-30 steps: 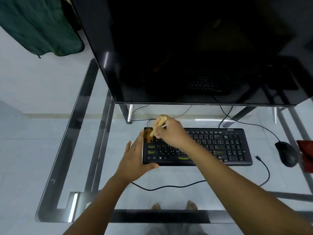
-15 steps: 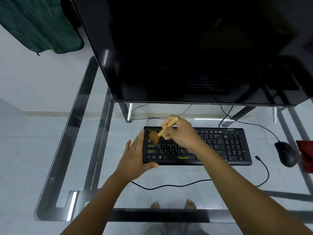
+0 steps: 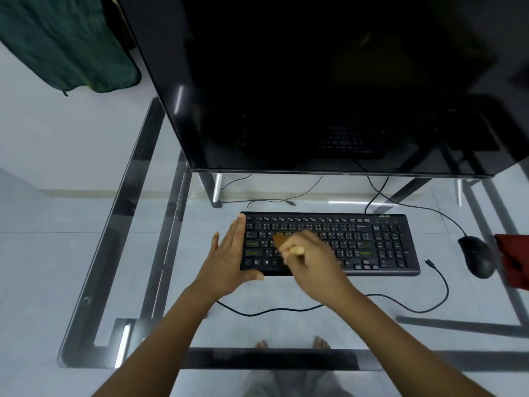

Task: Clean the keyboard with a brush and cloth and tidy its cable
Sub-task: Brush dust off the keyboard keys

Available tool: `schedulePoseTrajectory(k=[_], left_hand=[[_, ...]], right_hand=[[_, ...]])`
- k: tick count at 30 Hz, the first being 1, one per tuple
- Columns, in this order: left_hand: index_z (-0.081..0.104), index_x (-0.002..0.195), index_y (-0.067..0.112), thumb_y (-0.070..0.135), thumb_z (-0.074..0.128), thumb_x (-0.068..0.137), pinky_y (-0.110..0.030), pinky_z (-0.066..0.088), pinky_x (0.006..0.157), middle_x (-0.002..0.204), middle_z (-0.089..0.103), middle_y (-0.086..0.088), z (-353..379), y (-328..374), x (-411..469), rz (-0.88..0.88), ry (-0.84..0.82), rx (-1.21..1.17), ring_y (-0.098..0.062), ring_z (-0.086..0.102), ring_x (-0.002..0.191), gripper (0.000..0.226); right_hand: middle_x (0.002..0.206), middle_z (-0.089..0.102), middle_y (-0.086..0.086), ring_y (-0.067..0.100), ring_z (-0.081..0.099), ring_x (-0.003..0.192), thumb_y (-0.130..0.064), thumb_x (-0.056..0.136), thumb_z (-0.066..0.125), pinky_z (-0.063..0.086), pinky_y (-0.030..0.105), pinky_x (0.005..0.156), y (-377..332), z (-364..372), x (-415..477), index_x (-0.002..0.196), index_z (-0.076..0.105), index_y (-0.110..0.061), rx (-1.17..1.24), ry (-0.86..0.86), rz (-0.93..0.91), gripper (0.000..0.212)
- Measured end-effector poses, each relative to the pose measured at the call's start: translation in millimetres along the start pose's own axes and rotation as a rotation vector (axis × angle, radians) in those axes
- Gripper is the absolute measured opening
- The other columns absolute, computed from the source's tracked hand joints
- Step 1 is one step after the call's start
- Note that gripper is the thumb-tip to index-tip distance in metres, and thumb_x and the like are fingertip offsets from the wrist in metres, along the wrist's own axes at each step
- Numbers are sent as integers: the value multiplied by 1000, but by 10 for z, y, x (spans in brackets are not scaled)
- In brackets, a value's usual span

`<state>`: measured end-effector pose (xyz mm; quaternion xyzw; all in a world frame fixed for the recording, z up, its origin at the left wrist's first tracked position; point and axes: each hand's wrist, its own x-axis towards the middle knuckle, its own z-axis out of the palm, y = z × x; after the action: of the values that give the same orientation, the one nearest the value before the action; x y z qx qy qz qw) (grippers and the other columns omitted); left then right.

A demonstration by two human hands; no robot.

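Observation:
A black keyboard (image 3: pixel 357 242) lies on the glass desk (image 3: pixel 114 253) under the monitor. My left hand (image 3: pixel 229 259) rests flat against the keyboard's left end, with the thumb along its front edge. My right hand (image 3: pixel 312 253) grips a small wooden-handled brush (image 3: pixel 282 242), its brown bristles on the keys in the left-middle rows. The hand is blurred. The keyboard's black cable (image 3: pixel 372 302) loops loosely across the glass in front, with its free plug (image 3: pixel 429 262) lying right of the keyboard. A red cloth (image 3: pixel 513 259) lies at the right edge.
A large black monitor (image 3: pixel 315 81) stands behind the keyboard. A black mouse (image 3: pixel 476 256) sits to the right, beside the red cloth. Other thin cables (image 3: pixel 272 200) run behind the keyboard. A green fabric (image 3: pixel 65 44) hangs at the top left. My bare feet show through the glass.
My right hand has drawn the brush from the keyboard's top left corner down and rightward to the middle rows. My left hand keeps bracing the left end.

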<state>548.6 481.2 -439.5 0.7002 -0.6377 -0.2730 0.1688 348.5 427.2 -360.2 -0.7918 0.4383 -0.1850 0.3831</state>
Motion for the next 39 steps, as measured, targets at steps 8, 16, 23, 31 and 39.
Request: schedulePoseTrajectory(k=[8, 16, 23, 31, 39], left_hand=[[-11, 152, 18, 53, 81, 64, -52, 3, 118, 162, 9, 1, -12, 0, 3, 3, 13, -6, -18, 6, 149, 132], [-11, 151, 23, 53, 83, 61, -53, 0, 117, 159, 17, 3, -35, -13, 19, -6, 6, -32, -18, 10, 149, 134], [-11, 152, 23, 56, 82, 61, -49, -1, 117, 161, 15, 3, -40, -1, 9, -19, 32, -51, -18, 10, 149, 135], [-8, 153, 18, 60, 80, 61, -49, 2, 119, 162, 5, 2, -48, -6, -41, -31, 51, -45, -17, -1, 149, 135], [-9, 153, 16, 62, 78, 62, -48, 0, 117, 162, 6, -2, -48, 14, -34, -44, 41, -39, -19, 4, 149, 134]], right_hand=[[89, 67, -3, 12, 64, 78, -7, 90, 59, 51, 27, 70, -53, 89, -35, 87, 66, -15, 101, 6, 58, 11], [77, 73, -5, 12, 71, 75, -9, 95, 56, 58, 22, 72, 96, -213, 97, 90, 63, -15, 247, 135, 336, 10], [75, 73, 1, 16, 71, 72, -8, 93, 59, 61, 35, 74, 167, -323, 184, 86, 63, -18, 170, -12, 328, 13], [88, 65, -1, 4, 57, 66, -13, 95, 55, 40, 9, 54, -52, -224, 551, 92, 62, -14, -45, 40, 144, 8], [83, 71, 7, 14, 70, 72, -8, 96, 51, 60, 33, 73, -291, 86, 952, 91, 58, -9, 57, -15, 194, 9]])
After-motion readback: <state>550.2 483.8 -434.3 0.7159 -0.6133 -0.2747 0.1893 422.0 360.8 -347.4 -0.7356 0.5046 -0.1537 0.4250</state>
